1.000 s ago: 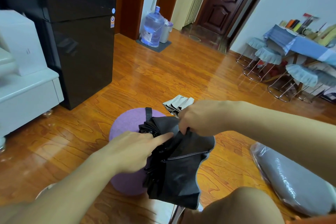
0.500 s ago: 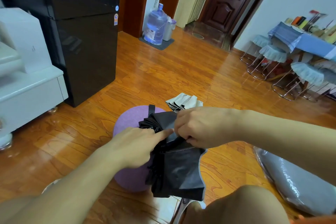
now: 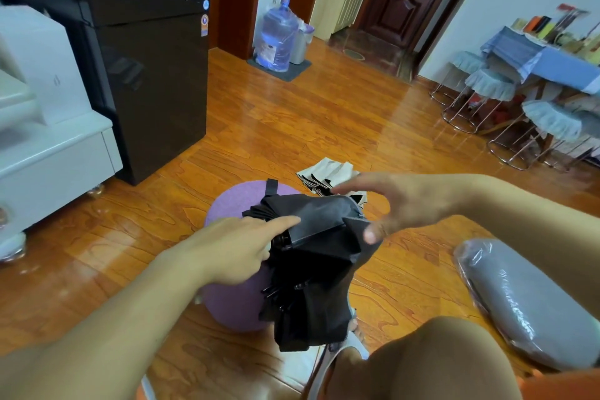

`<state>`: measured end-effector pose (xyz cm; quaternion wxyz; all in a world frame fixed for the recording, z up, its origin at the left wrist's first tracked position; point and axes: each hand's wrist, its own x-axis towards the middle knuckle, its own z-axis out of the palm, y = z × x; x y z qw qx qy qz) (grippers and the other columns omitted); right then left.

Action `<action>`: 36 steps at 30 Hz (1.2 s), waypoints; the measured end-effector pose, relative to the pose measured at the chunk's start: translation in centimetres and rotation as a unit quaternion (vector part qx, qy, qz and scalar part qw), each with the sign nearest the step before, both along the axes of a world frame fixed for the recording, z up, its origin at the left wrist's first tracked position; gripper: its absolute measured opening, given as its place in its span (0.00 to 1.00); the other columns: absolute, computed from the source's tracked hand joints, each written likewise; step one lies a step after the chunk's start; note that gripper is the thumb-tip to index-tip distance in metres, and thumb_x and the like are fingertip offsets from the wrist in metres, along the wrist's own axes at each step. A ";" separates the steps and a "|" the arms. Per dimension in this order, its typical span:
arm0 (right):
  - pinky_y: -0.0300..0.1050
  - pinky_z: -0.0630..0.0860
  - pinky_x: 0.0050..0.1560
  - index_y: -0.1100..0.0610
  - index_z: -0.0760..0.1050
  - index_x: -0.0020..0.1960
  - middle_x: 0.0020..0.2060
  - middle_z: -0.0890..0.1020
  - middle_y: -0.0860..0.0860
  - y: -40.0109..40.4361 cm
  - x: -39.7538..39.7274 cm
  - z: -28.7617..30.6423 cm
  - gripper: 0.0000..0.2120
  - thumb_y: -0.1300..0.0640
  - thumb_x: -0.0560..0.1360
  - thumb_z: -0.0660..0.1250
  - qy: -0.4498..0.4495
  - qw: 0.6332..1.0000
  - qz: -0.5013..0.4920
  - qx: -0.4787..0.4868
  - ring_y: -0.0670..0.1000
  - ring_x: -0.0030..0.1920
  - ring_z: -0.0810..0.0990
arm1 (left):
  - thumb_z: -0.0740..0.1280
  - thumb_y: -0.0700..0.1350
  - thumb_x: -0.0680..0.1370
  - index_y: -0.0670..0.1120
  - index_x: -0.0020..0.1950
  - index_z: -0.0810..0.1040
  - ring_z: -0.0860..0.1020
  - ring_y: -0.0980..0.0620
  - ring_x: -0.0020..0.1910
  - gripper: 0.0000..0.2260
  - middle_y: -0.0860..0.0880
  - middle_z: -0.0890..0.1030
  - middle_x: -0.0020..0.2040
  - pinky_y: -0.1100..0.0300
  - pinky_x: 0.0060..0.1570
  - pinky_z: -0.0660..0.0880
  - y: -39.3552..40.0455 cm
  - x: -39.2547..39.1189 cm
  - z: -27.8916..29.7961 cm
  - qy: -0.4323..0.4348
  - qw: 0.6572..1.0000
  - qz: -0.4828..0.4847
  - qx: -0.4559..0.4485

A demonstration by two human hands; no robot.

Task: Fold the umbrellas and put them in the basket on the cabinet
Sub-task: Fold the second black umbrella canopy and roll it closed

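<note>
A black folding umbrella (image 3: 319, 256), collapsed with its fabric partly pleated, lies across a round purple stool (image 3: 233, 299). My left hand (image 3: 240, 247) holds its ribbed end, index finger stretched flat over a fold and the other fingers curled under. My right hand (image 3: 402, 204) hovers just above the umbrella's right side with fingers spread, thumb near the fabric, holding nothing. A second, beige-and-black folded umbrella (image 3: 328, 172) lies on the floor behind the stool, partly hidden by my right hand. No basket is in view.
A white cabinet (image 3: 55, 153) stands at the left beside a black fridge (image 3: 152, 75). A grey cushion in plastic wrap (image 3: 526, 299) lies on the floor at the right. Stools (image 3: 493, 88), a blue-clothed table (image 3: 535, 58) and a water bottle (image 3: 277, 36) stand farther back.
My right hand has let go of the black fabric it was pinching and opened, lifting off to the right. The left hand keeps its hold with the index finger on the fold.
</note>
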<state>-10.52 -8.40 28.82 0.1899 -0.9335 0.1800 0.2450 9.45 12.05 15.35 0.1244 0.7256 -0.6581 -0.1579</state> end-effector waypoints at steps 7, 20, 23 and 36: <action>0.51 0.70 0.69 0.49 0.68 0.75 0.71 0.73 0.47 -2.2 -2.5 -6.9 0.27 0.38 0.81 0.61 -0.137 0.897 -0.407 0.104 0.51 0.66 0.74 | 0.62 0.46 0.83 0.72 0.78 0.51 0.71 0.51 0.42 0.32 0.52 0.73 0.43 0.62 0.37 0.64 -0.5 1.2 -0.2 0.041 0.999 0.030 0.001; 0.47 0.67 0.72 0.47 0.77 0.60 0.64 0.77 0.47 -1.5 -4.0 -4.3 0.16 0.60 0.76 0.73 -0.356 0.893 -0.253 0.111 0.45 0.67 0.74 | 0.63 0.47 0.83 0.72 0.77 0.56 0.72 0.56 0.32 0.30 0.51 0.71 0.33 0.61 0.33 0.63 -0.3 2.2 -0.9 0.103 0.993 0.045 0.021; 0.37 0.54 0.76 0.43 0.68 0.71 0.77 0.62 0.42 3.2 -4.8 -4.4 0.32 0.48 0.71 0.77 -0.203 0.978 -0.024 0.045 0.42 0.78 0.56 | 0.65 0.47 0.82 0.76 0.72 0.60 0.72 0.55 0.31 0.29 0.51 0.72 0.32 0.57 0.34 0.67 -0.6 2.9 -1.3 0.140 0.988 0.054 0.028; 0.60 0.67 0.71 0.60 0.73 0.63 0.63 0.76 0.59 4.2 -4.2 -12.3 0.20 0.50 0.76 0.73 -0.296 0.872 0.197 -0.338 0.62 0.64 0.74 | 0.67 0.37 0.81 0.71 0.71 0.65 0.75 0.44 0.35 0.32 0.48 0.77 0.34 0.50 0.40 0.72 -1.1 4.6 -1.6 0.394 0.915 0.082 0.017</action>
